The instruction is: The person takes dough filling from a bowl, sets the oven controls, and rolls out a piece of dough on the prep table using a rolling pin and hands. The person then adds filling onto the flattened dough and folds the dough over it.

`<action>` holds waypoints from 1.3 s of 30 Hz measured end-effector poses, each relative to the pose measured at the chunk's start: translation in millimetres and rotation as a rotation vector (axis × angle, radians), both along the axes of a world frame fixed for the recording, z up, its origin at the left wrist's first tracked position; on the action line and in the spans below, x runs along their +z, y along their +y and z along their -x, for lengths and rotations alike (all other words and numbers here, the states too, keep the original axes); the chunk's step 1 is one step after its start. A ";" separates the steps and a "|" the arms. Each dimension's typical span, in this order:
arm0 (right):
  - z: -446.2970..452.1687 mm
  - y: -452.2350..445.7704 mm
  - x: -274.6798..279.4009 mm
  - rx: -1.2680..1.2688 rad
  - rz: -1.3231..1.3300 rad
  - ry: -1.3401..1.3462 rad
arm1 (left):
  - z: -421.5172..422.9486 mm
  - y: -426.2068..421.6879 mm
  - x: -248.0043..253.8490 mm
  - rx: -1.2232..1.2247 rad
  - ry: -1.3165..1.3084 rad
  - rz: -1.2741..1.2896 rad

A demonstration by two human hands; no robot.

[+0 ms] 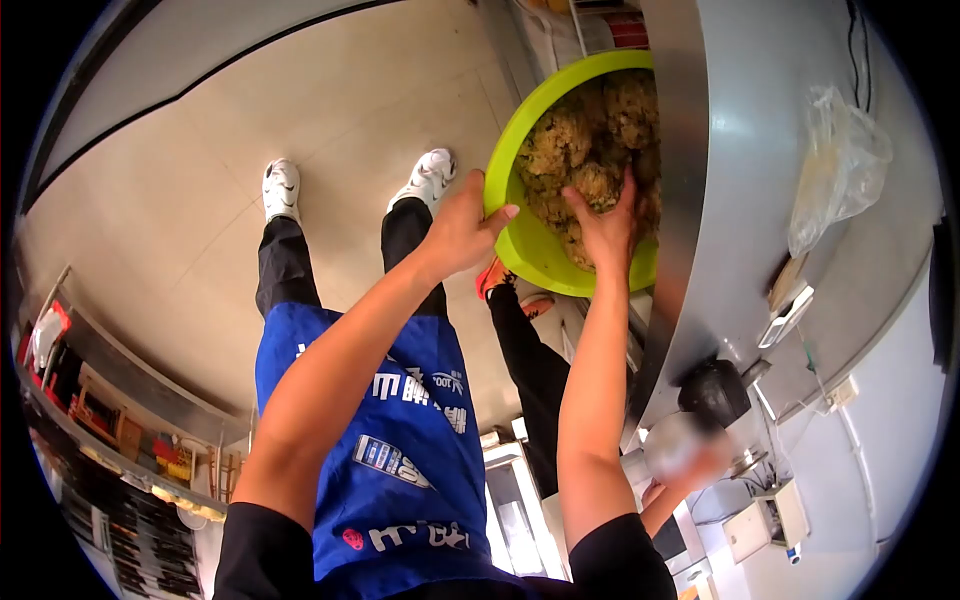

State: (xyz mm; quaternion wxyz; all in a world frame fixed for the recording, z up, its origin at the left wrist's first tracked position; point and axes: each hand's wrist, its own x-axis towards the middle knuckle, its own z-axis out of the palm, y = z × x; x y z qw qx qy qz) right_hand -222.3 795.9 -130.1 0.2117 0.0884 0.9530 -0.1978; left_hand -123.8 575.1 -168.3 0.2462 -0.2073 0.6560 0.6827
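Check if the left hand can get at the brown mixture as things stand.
Probably yes: the left hand holds the green basin by its rim, and the brown mixture lies open. It would likely need to let go and steer around the right hand.

Beige floor [350, 110], thinly seamed, spreads toward eleven o'clock. A steel counter [750, 200] gleams at two, a pale wall [840, 480] stands at four, bright light fills six, and crowded shelves [80, 447] curve at eight.
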 end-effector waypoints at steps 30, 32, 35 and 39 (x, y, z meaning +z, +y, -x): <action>-31.5 -42.9 -3.6 0.161 -0.313 0.134 | 2.7 3.4 8.3 0.029 -0.003 -0.016; -22.6 -50.2 3.1 0.150 -0.339 0.058 | 2.8 1.6 7.7 0.029 0.017 -0.008; -12.0 -43.8 -4.2 0.139 -0.260 0.008 | 2.7 -1.9 12.3 -0.079 -0.094 -0.017; -16.5 -29.0 -17.5 0.180 -0.172 0.157 | 1.2 3.3 8.8 0.040 0.002 -0.012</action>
